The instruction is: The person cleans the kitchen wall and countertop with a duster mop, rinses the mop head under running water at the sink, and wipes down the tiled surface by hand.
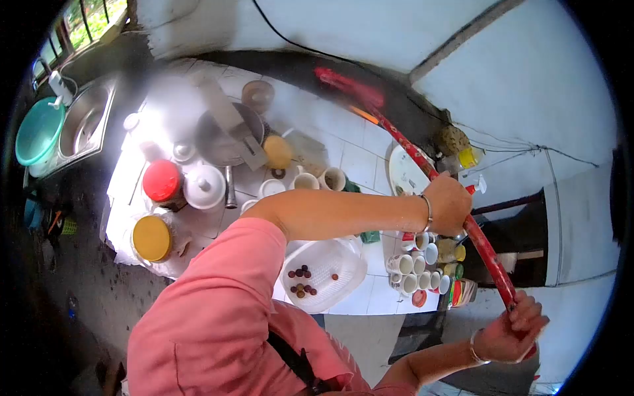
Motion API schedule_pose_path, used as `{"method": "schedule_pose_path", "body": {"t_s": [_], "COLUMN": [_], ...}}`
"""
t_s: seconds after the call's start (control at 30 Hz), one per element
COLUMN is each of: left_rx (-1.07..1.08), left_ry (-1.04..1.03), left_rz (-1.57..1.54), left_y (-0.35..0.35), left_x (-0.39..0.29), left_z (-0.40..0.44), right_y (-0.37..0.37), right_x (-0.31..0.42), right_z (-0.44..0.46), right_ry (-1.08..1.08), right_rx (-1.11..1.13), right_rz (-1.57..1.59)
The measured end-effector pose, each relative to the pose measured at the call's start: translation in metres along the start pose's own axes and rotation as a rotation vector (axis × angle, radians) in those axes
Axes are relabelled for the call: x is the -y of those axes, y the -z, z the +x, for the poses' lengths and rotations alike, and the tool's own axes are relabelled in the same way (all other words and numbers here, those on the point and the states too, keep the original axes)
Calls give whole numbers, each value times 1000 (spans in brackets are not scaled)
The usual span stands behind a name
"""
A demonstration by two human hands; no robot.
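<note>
A long red-handled broom [485,249] runs diagonally across the right side. Its blurred red head [350,86] is up near the foot of the wall behind the tiled counter. My left hand [450,204] reaches across the counter, closed around the middle of the handle. Lower right, my right hand [512,327] is wrapped around the handle near its end. Beneath my left arm stand several white cups [409,284] and a white plastic basket [327,290] holding small dark round fruits [300,289].
On the tiled counter [350,148] are a red-lidded jar [162,180], a yellow-lidded jar [152,237], a white lidded pot [205,187] and a pan [224,142]. A sink [89,122] with a green basin [41,132] is far left. Wires run along the wall [515,99].
</note>
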State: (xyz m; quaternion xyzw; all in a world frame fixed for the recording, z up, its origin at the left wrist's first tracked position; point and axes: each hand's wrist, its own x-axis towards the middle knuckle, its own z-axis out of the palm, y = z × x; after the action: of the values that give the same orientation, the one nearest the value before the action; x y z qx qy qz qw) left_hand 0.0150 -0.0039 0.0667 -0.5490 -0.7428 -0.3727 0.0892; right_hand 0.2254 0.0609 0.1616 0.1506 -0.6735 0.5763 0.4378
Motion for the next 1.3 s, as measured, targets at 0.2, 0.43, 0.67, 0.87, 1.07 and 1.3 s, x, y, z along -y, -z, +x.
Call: {"method": "schedule_pose_path", "body": {"t_s": [0.2,0.43,0.67,0.87,1.07,1.3], "left_rx": [-148,-148,-208,-205,-224,-226], "left_ry": [-4,44,83,135,200,225], "left_rz": [136,129,80,96,141,191], "left_y": [3,56,125,164,190,139], "left_x": [109,95,85,66,38,16], "left_z": [-10,-75,-153,-197,-223,-178], "right_y": [-95,-137,-202,-227,-216,-152], "right_x": [-73,-34,9,38,50,48], "right_z": [-3,-25,-44,-47,-45,-41], "right_ry": [52,47,136,172,144,85], "right_rx": [-74,123,264,333,373,243], "right_rz": [-289,-162,-244,-181,-21,-64]}}
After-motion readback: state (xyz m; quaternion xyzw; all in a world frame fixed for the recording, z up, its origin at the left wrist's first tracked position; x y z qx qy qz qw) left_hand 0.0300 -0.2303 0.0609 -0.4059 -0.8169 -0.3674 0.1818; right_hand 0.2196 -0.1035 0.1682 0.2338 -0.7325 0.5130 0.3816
